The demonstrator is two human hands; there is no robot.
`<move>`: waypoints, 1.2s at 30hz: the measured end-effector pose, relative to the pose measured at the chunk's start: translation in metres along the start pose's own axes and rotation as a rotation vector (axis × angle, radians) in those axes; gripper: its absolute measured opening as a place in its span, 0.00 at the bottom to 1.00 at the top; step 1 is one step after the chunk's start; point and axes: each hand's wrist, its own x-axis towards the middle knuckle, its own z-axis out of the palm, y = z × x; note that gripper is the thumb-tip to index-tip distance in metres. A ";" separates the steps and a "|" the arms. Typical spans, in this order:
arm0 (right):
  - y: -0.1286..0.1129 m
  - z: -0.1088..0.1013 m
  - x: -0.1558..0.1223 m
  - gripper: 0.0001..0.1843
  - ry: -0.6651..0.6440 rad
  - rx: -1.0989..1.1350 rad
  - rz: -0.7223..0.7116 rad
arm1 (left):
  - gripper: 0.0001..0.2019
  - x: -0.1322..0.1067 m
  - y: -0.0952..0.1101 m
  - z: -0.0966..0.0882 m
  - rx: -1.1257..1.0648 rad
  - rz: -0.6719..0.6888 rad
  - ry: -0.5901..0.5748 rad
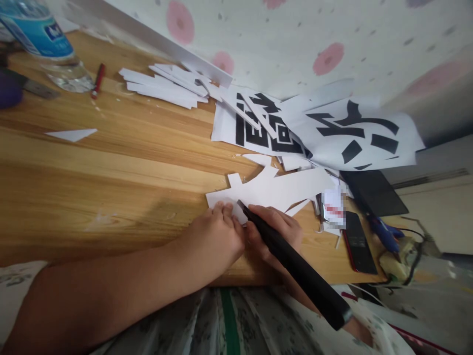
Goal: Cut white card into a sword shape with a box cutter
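A white cut-out piece of stiff card or board, with an irregular outline, lies near the front of the wooden table. My left hand presses its near left end down with bent fingers held close together. My right hand is closed round a black-handled utility knife, whose handle slants back toward my body. The knife's dark tip meets the cut-out right beside my left fingertips. How deep the tip sits in the piece I cannot tell.
Sheets with bold black characters lie at the back right. White offcut strips, a red pen-like stick and a water bottle stand or lie at the back left. A phone and a blue glue gun are at right.
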 end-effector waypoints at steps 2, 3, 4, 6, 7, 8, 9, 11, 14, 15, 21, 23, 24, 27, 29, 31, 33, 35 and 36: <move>0.002 0.000 0.002 0.10 -0.019 0.013 -0.032 | 0.11 0.000 -0.001 -0.001 -0.009 0.006 -0.013; 0.003 -0.001 0.002 0.10 -0.030 0.019 -0.052 | 0.11 0.000 -0.001 -0.001 -0.018 0.007 -0.023; 0.004 -0.001 0.003 0.10 -0.037 0.024 -0.071 | 0.11 0.000 -0.001 -0.002 -0.030 0.001 -0.031; 0.005 -0.002 0.003 0.11 -0.050 0.028 -0.086 | 0.12 -0.001 0.000 -0.001 -0.049 -0.026 -0.037; 0.004 -0.002 0.003 0.11 -0.055 0.030 -0.083 | 0.12 -0.001 0.000 -0.001 -0.053 -0.045 -0.033; 0.004 -0.002 0.002 0.11 -0.056 0.032 -0.080 | 0.12 -0.001 0.001 0.000 -0.052 -0.057 -0.026; 0.004 -0.003 0.001 0.11 -0.055 0.034 -0.081 | 0.13 -0.002 0.002 0.001 -0.048 -0.061 -0.015; 0.002 -0.004 -0.001 0.11 -0.061 0.035 -0.090 | 0.12 -0.002 0.003 0.002 -0.031 -0.057 0.018; 0.000 -0.006 -0.004 0.11 -0.071 0.026 -0.097 | 0.12 -0.003 0.005 0.004 -0.007 -0.073 0.083; 0.000 -0.007 -0.005 0.11 -0.074 0.022 -0.094 | 0.12 -0.003 0.005 0.005 0.002 -0.084 0.106; -0.002 -0.013 -0.013 0.13 -0.066 0.005 -0.110 | 0.12 -0.004 0.007 0.009 0.047 -0.083 0.173; -0.002 -0.014 -0.017 0.14 -0.063 0.007 -0.112 | 0.12 -0.004 0.007 0.009 0.053 -0.081 0.164; -0.002 -0.014 -0.019 0.15 -0.058 0.010 -0.110 | 0.12 -0.004 0.007 0.009 0.055 -0.079 0.163; -0.003 -0.014 -0.023 0.15 -0.032 0.013 -0.108 | 0.11 -0.004 0.006 0.007 0.059 -0.074 0.175; -0.004 -0.015 -0.025 0.15 -0.029 0.015 -0.115 | 0.11 -0.004 0.005 0.007 0.054 -0.068 0.184; -0.005 -0.016 -0.027 0.16 -0.029 0.015 -0.121 | 0.11 -0.004 0.004 0.007 0.050 -0.069 0.177; -0.005 -0.016 -0.029 0.17 -0.020 0.012 -0.123 | 0.10 -0.005 0.004 0.007 0.047 -0.076 0.162; -0.005 -0.016 -0.032 0.17 0.007 0.009 -0.127 | 0.10 -0.005 0.004 0.008 0.042 -0.080 0.144; -0.004 -0.015 -0.033 0.17 0.014 0.007 -0.134 | 0.09 -0.005 0.005 0.008 0.039 -0.078 0.136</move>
